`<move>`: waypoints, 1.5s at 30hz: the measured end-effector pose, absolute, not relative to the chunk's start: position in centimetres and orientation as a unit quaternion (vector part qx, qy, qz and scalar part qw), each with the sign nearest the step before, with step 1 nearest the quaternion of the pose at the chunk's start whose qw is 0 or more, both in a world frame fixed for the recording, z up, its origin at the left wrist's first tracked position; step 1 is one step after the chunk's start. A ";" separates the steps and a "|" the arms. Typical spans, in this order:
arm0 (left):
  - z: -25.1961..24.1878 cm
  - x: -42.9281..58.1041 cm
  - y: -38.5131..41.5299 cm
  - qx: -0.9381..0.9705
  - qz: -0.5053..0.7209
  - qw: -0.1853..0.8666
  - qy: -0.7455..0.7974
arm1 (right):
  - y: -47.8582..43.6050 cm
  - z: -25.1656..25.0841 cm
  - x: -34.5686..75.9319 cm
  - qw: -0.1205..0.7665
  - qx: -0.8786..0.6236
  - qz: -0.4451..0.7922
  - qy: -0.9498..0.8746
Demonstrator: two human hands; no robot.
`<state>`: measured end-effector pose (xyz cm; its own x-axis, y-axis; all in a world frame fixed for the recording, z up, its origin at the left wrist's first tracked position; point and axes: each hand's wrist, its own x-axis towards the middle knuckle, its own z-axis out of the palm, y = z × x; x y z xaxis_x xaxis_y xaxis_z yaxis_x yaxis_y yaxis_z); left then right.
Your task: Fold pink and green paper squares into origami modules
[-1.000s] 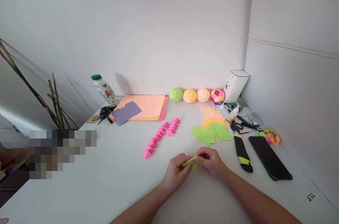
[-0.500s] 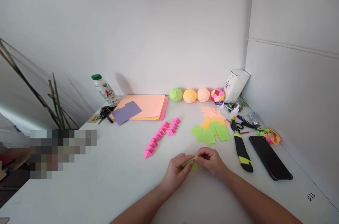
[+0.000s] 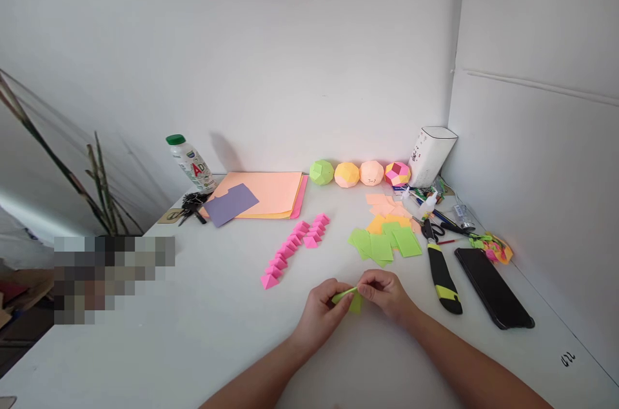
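Note:
Between my fingers, low over the white table, is a green piece of paper (image 3: 355, 304), partly folded. My left hand (image 3: 323, 315) pinches its left side between thumb and fingers. My right hand (image 3: 384, 293) pinches the upper right edge. Fingers cover much of the paper, so its full shape is hidden. Just beyond the hands lie loose green paper rectangles (image 3: 382, 246), with orange paper pieces (image 3: 382, 223) and peach paper pieces (image 3: 384, 202) behind them. To the left, folded pink paper units (image 3: 285, 253) stand in two rows.
Paper balls (image 3: 347, 175) line the wall. At right are a utility knife (image 3: 442, 277), a black phone (image 3: 494, 288), scissors (image 3: 430, 229), a glue bottle (image 3: 428, 204) and a white box (image 3: 432, 156). Coloured sheets (image 3: 264, 193), a purple paper (image 3: 232, 204), keys (image 3: 194, 201) and a bottle (image 3: 192, 165) are at left.
The green paper has tilted slightly in my fingers, and a little more of it shows below them. Both hands stay in nearly the same place.

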<state>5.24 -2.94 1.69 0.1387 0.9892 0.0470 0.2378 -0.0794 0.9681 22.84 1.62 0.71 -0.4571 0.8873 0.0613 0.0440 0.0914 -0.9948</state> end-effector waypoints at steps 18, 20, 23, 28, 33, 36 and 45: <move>1.4 5.3 -2.3 0.459 0.472 0.602 0.452 | 0.9 0.6 22.4 0.376 -0.383 0.596 -0.597; 1.6 5.3 -2.3 0.454 0.473 0.609 0.446 | 0.9 0.7 22.3 0.369 -0.380 0.600 -0.599; 1.9 5.4 -2.3 0.452 0.468 0.619 0.440 | 0.8 0.6 22.3 0.356 -0.372 0.604 -0.609; 1.8 5.4 -2.3 0.443 0.473 0.619 0.444 | 0.9 0.0 22.4 0.349 -0.364 0.606 -0.615; 1.7 5.5 -2.4 0.415 0.491 0.631 0.434 | 1.0 -0.2 22.5 0.339 -0.367 0.610 -0.615; 1.6 5.5 -2.4 0.412 0.492 0.633 0.433 | 1.1 -0.1 22.5 0.333 -0.369 0.611 -0.616; 1.5 5.6 -2.3 0.415 0.489 0.622 0.450 | 1.1 -0.3 22.7 0.318 -0.381 0.600 -0.627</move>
<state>5.61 -2.33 1.51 0.1166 0.9812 -0.1539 -0.2346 0.1778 0.9557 22.75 1.07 -0.27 -0.5064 0.8603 -0.0584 0.0968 -0.0105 -0.9952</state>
